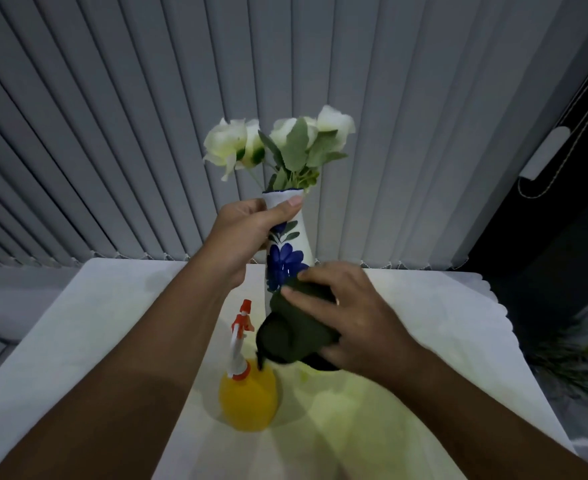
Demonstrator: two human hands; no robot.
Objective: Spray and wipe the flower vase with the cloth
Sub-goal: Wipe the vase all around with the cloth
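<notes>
Wiping step in hand, by the look of it: spraying seemingly done, spray bottle [247, 386] standing untouched toward the near middle of the table [95, 306], upright, nozzle pointing away. Flower vase [287, 251] upright toward the far edge of the table, white with blue painted flowers, white roses [275, 140] rising from its mouth; whether its base rests on the cloth-covered top or hovers just above cannot be told, being hidden. Left hand [247, 230] wrapped around the neck, thumb laid across just under the rim, forearm reaching in from the near left corner. Right hand [351, 313] clutching the dark green cloth [296, 330], fingers pressing it against the lower belly, wrist bent inward, forearm entering from the near right. Next, probably: rubbing up and around the body, turning the vase with the neck grip, keeping it steady so the flowers stay put.
</notes>
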